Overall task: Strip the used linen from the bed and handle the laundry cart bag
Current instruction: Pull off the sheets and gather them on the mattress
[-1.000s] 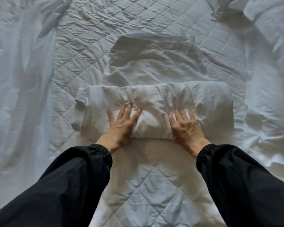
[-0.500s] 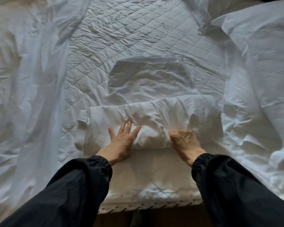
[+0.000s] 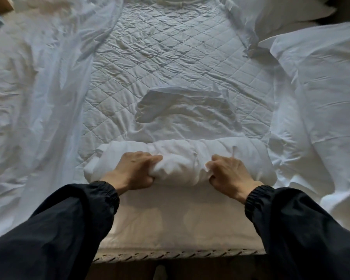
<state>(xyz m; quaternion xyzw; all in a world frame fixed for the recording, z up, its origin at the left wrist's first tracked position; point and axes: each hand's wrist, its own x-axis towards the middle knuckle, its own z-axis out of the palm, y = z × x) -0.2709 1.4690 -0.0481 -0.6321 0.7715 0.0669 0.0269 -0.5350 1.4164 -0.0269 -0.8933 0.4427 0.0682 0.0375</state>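
Observation:
A rolled-up bundle of white linen [image 3: 182,158] lies across the foot of the bed on the quilted mattress pad [image 3: 170,63]. My left hand [image 3: 134,170] grips the near left part of the roll, fingers curled into the cloth. On the near right part, my right hand [image 3: 229,174] is clenched on the same roll. Behind the roll a loose flap of the same sheet [image 3: 182,110] lies flat and creased. Both arms wear dark sleeves. No laundry cart bag is in view.
A crumpled white duvet [image 3: 34,87] is heaped along the left side. White pillows [image 3: 319,63] and more linen lie on the right, another pillow [image 3: 275,11] at the far right corner. The mattress's near edge [image 3: 176,253] shows its stitched trim, dark floor below.
Both hands went from lying flat on the roll to curling and gripping it. My view has pulled back, so the near mattress edge and more of the bed now show.

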